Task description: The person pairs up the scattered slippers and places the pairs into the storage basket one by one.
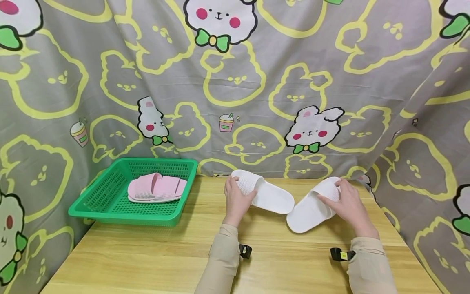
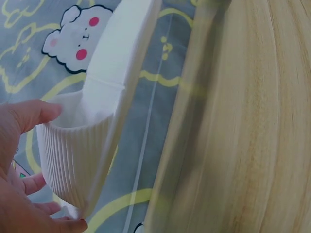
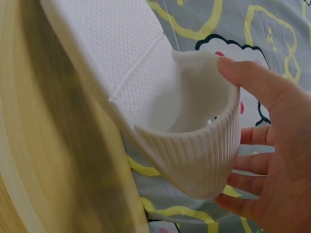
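My left hand (image 1: 238, 203) holds a white slipper (image 1: 276, 198) by its toe end, the thumb at the edge of the ribbed strap (image 2: 73, 160) and the other fingers around the toe. The other white slipper (image 1: 307, 215) is in my right hand (image 1: 350, 206); thumb and fingers grip its strap (image 3: 204, 150) from the toe side. Heels point inward and come together between the hands in the head view. Both wrist views show the slippers tilted, with their textered footbeds visible beside the wooden table (image 1: 147, 257).
At the left of the table stands a green plastic basket (image 1: 170, 220) with perforated walls. Pink slippers (image 1: 154, 188) lie inside it. A grey curtain (image 1: 249, 94) with cartoon animals hangs behind the table and along both sides.
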A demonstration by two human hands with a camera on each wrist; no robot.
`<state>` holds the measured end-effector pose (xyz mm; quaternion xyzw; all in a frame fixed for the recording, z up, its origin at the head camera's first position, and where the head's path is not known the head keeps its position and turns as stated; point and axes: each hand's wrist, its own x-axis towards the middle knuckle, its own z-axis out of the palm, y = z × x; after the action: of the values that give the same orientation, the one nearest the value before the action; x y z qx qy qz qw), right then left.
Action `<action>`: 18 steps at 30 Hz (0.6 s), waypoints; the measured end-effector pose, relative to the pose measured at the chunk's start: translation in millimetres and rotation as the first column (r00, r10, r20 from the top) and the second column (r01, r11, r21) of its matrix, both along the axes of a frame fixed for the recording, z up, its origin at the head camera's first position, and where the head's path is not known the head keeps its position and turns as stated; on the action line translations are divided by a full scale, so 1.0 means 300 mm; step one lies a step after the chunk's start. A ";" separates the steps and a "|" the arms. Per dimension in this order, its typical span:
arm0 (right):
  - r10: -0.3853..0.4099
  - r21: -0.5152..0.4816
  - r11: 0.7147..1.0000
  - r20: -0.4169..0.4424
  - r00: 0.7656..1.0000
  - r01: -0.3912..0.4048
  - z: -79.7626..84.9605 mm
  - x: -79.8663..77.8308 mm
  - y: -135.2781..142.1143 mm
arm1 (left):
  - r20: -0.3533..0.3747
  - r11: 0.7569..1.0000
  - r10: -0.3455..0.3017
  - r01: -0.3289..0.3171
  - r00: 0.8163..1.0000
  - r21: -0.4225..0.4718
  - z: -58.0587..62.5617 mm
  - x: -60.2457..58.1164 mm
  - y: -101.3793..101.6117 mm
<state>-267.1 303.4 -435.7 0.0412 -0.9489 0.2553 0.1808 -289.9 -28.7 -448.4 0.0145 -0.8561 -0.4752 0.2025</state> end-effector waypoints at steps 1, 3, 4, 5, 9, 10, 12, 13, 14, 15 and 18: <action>-0.007 -0.004 1.000 -0.005 1.000 0.007 0.001 0.000 -0.001 | -0.006 1.000 0.002 -0.002 1.000 0.009 0.001 0.000 0.000; -0.020 -0.011 1.000 -0.016 1.000 0.020 0.002 0.001 -0.003 | -0.018 1.000 0.009 -0.009 1.000 0.023 0.003 0.000 0.000; -0.028 -0.015 0.999 -0.019 0.999 0.028 0.004 0.001 -0.004 | -0.021 1.000 0.011 -0.011 1.000 0.030 0.004 0.000 0.000; -0.038 -0.018 0.999 -0.017 0.999 0.038 0.006 0.002 -0.006 | -0.025 0.999 0.014 -0.013 1.000 0.036 0.004 0.000 0.000; -0.076 -0.031 0.997 0.017 0.997 0.077 0.014 0.007 -0.015 | -0.017 0.998 0.024 -0.023 1.000 0.058 0.004 -0.005 -0.001; -0.087 -0.033 0.996 0.028 0.996 0.087 0.016 0.007 -0.018 | -0.019 0.998 0.026 -0.024 0.999 0.064 0.004 -0.006 -0.001; -0.103 -0.033 0.994 0.039 0.994 0.104 0.017 0.008 -0.023 | -0.026 0.997 0.031 -0.029 0.999 0.077 0.004 -0.006 0.000; -0.111 -0.032 0.993 0.040 0.993 0.112 0.018 0.008 -0.025 | -0.033 0.996 0.034 -0.031 0.999 0.084 0.004 -0.007 0.001; -0.120 -0.033 0.992 0.039 0.992 0.121 0.018 0.007 -0.028 | -0.040 0.995 0.039 -0.036 0.998 0.089 0.002 -0.008 0.001; -0.128 -0.034 0.991 0.037 0.991 0.130 0.017 0.006 -0.030 | -0.049 0.995 0.044 -0.040 0.998 0.096 0.001 -0.008 0.001; -0.154 -0.041 0.987 0.025 0.988 0.155 0.015 0.006 -0.038 | -0.063 0.993 0.059 -0.053 0.996 0.103 -0.003 -0.013 0.000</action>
<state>-265.4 292.0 -431.0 -0.0390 -0.9455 0.2612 0.1904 -293.8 -28.5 -449.3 0.0330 -0.8231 -0.5122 0.2430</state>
